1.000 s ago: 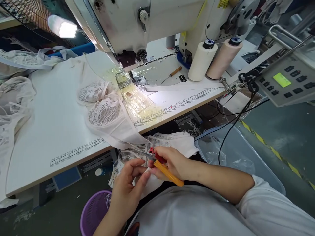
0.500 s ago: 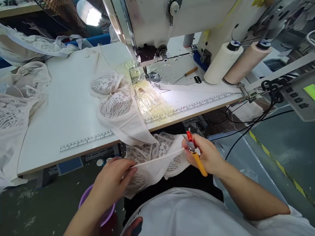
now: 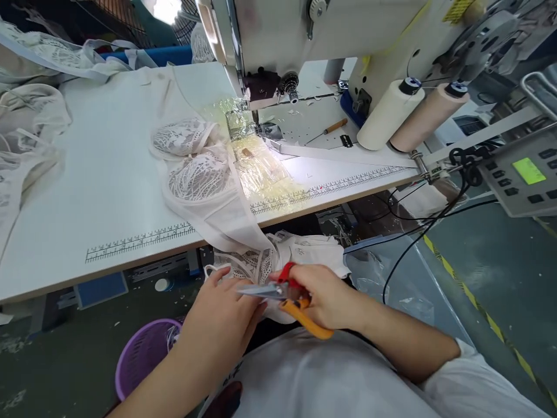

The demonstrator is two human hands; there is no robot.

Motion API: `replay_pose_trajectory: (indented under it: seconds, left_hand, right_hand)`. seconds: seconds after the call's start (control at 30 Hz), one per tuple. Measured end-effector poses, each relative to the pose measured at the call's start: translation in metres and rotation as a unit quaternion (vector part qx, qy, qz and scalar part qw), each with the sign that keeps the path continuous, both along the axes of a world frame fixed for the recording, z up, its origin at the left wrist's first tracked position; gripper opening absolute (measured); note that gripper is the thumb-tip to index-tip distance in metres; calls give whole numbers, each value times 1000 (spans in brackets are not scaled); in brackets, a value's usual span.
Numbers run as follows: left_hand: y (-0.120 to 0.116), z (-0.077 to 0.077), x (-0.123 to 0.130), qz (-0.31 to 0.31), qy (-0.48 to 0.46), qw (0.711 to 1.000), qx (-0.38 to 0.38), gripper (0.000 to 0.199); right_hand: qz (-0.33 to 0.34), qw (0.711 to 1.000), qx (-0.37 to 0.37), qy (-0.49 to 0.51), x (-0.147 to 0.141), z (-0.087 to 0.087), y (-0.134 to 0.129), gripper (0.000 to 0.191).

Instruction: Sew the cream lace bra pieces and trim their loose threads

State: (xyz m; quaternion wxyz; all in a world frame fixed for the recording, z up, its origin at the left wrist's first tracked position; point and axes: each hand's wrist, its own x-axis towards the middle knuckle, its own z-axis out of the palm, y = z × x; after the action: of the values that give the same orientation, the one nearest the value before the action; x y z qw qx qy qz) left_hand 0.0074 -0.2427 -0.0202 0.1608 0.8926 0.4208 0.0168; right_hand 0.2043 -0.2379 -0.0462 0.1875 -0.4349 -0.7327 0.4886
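In the head view, a pair of scissors point(image 3: 307, 320) with one red and one orange handle is gripped in my right hand point(image 3: 337, 296). Its blades point left, across the fingers of my left hand point(image 3: 226, 307). My left hand is closed on a white lace bra point(image 3: 315, 251) that hangs over my lap below the table edge. Part of the bra lies behind both hands, so the exact pinch is hidden. On the table just above, another white lace bra piece point(image 3: 200, 177) has its band draped over the edge towards my hands.
The sewing machine point(image 3: 278, 35) stands over the white table point(image 3: 108, 157). Cream and beige thread cones point(image 3: 389, 116), a wooden-handled awl point(image 3: 335, 126) and a control panel point(image 3: 526, 174) are to the right. More lace pieces point(image 3: 32, 113) lie left. A purple basket point(image 3: 145, 354) stands on the floor.
My right hand has moved left with the scissors, whose blades now point left beside my left hand. My hands are closer together, and the bra between them is no longer stretched out.
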Motion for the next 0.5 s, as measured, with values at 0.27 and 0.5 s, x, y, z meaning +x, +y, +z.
replay_pose_trajectory:
  seconds: [0.27,0.5]
  left_hand:
    - [-6,-2,-14,29,4,1000,1,23]
    - [-9,-5,-67,39,-74,997,-3,18]
  right_hand:
    - [-29,997,-53,57,-12,-10,-3,16]
    - [-23,998,-26,51,-5,-9,-1,21]
